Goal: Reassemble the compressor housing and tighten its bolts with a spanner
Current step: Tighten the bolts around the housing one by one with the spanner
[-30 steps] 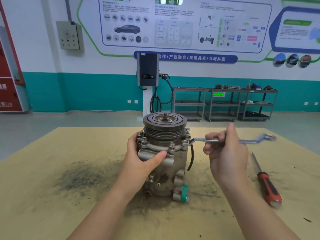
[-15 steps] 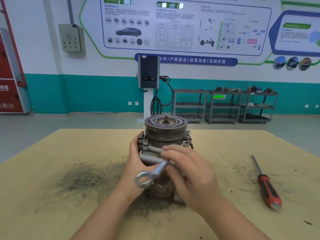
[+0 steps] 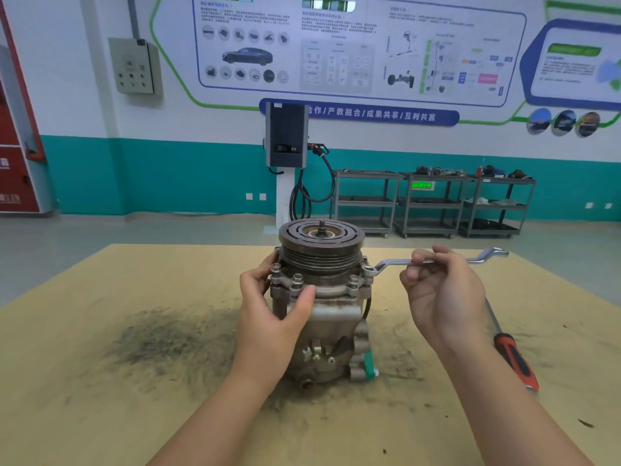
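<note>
Grey metal compressor housing (image 3: 322, 317) upright at frame centre on tan, soot-stained bench (image 3: 100, 381), grooved pulley on top. My left hand (image 3: 274, 311) grips housing's left side, thumb across front flange. My right hand (image 3: 443, 290) pinches shank of silver ring spanner (image 3: 389, 263), right of centre; spanner lies level, ring end on right-side flange bolt (image 3: 369, 270). Red-handled screwdriver (image 3: 514, 358) flat on bench, lower right.

two bare forearms reach in from the bottom edge, no sleeves, watch or gloves on them. the left hand (image 3: 272, 317) and right hand (image 3: 443, 297) are bare too, fingernails short and unpainted, no rings showing.
</note>
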